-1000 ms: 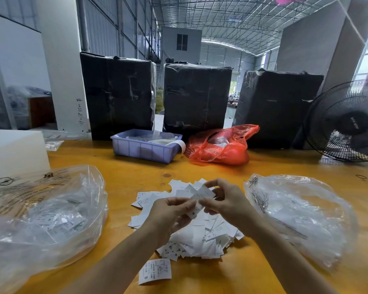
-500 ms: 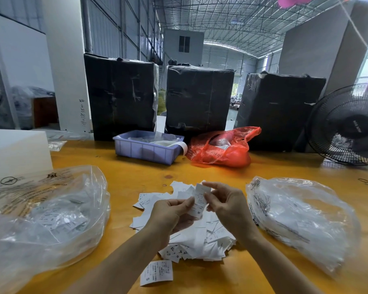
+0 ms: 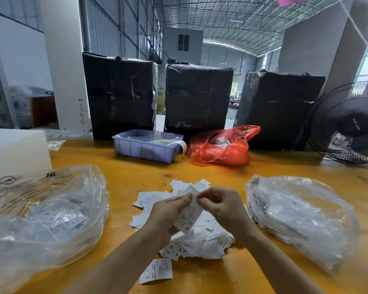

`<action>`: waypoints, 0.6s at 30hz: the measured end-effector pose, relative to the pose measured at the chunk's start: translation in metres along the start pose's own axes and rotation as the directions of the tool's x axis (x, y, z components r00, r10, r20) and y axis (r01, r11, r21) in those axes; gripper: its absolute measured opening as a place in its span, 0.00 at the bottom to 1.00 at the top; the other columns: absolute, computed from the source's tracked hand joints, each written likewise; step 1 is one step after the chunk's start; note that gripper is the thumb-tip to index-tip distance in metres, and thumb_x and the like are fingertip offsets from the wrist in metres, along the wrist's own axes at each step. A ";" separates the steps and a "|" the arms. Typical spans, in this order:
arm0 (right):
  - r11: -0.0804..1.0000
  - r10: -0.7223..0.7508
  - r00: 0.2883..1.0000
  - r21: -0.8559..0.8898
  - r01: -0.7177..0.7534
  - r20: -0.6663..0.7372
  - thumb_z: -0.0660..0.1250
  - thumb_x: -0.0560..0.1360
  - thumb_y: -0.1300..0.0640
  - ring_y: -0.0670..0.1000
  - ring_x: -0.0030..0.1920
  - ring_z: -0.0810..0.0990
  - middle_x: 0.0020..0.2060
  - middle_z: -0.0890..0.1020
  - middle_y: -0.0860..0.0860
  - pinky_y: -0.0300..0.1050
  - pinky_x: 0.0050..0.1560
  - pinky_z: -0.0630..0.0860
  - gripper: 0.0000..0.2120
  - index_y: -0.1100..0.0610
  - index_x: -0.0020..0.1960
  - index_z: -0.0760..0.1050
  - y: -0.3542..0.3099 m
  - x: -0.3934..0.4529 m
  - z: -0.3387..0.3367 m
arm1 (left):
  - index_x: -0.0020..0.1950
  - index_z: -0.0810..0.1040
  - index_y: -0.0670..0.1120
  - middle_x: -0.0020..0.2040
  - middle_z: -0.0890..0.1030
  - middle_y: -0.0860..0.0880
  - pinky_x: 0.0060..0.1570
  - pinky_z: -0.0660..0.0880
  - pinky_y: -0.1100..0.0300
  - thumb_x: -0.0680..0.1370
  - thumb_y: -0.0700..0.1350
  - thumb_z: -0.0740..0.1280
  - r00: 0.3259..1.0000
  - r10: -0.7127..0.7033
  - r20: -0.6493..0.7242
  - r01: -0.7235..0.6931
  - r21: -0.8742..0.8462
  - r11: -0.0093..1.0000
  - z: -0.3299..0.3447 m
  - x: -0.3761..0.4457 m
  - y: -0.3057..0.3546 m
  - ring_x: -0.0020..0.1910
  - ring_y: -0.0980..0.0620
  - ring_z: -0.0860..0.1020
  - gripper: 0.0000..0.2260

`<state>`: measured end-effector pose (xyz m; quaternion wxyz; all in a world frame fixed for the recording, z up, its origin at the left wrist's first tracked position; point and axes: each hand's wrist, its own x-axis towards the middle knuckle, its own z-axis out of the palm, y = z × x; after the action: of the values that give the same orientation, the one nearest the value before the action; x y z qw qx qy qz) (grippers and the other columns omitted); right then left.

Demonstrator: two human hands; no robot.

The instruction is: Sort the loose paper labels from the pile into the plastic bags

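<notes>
Paper, a white printed label [image 3: 187,217] marked M, is pinched by left hand [image 3: 168,213] and right hand [image 3: 221,206] above the loose white label pile [image 3: 200,240], clear plastic bags at nine [image 3: 43,219] and three o'clock [image 3: 299,217].

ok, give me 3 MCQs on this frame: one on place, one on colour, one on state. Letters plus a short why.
1. Where does the lone label marked S lie?
A. in the purple tray
B. on the table nearer the person than the pile
C. in the right bag

2. What colour is the bag beside the purple tray?
A. red
B. green
C. black

3. What are the hands doing?
A. resting flat
B. both pinching one label
C. lifting a bag

B: it lies alone below the pile.
A: the red bag sits right of the tray.
B: left hand and right hand hold the label marked M.
</notes>
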<state>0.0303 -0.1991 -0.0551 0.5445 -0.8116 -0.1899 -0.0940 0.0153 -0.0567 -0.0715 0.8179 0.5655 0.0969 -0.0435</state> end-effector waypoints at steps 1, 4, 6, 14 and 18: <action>1.000 0.003 1.000 0.008 -0.003 0.016 0.68 0.74 0.64 0.46 0.37 0.80 0.36 0.83 0.52 0.40 0.39 0.78 0.05 0.60 0.41 0.82 -0.001 0.000 0.001 | 0.51 0.82 0.42 0.49 0.83 0.38 0.37 0.75 0.57 0.69 0.46 0.72 1.000 0.005 -0.005 -0.005 -0.012 1.000 0.000 0.000 0.000 0.50 0.39 0.80 0.13; 0.995 0.045 0.998 0.083 -0.048 0.038 0.71 0.72 0.55 0.40 0.31 0.77 0.32 0.81 0.46 0.35 0.34 0.73 0.06 0.58 0.40 0.82 -0.005 -0.002 0.000 | 0.53 0.82 0.43 0.49 0.83 0.38 0.40 0.75 0.56 0.70 0.46 0.72 1.000 0.019 -0.015 -0.020 -0.054 0.998 -0.001 0.002 0.001 0.52 0.38 0.80 0.14; 0.984 0.101 0.992 0.138 -0.112 0.080 0.73 0.69 0.53 0.42 0.34 0.79 0.35 0.82 0.48 0.38 0.37 0.75 0.08 0.56 0.43 0.80 -0.005 -0.002 -0.002 | 0.54 0.82 0.43 0.43 0.82 0.42 0.33 0.75 0.59 0.69 0.48 0.72 1.000 0.024 -0.008 -0.024 -0.061 0.998 -0.001 0.001 0.002 0.43 0.45 0.80 0.16; 0.953 0.155 0.984 0.276 -0.126 -0.083 0.73 0.69 0.68 0.51 0.40 0.80 0.41 0.82 0.59 0.40 0.39 0.77 0.08 0.59 0.44 0.78 -0.003 -0.001 -0.006 | 0.52 0.81 0.39 0.43 0.84 0.41 0.30 0.79 0.61 0.67 0.49 0.74 0.996 -0.010 0.094 0.005 0.060 0.998 -0.007 0.004 0.005 0.34 0.49 0.83 0.19; 0.910 0.304 0.952 0.304 -0.280 -0.034 0.74 0.70 0.56 0.50 0.43 0.80 0.43 0.82 0.53 0.41 0.39 0.74 0.12 0.57 0.51 0.77 -0.002 0.002 -0.009 | 0.46 0.82 0.39 0.40 0.85 0.41 0.31 0.78 0.63 0.69 0.37 0.73 0.996 0.015 0.084 -0.023 0.086 0.996 -0.013 0.007 0.005 0.35 0.50 0.84 0.08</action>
<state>0.0319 -0.2062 -0.0486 0.6748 -0.7357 -0.0561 -0.0146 0.0218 -0.0430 -0.0731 0.7963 0.5990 0.0553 -0.0634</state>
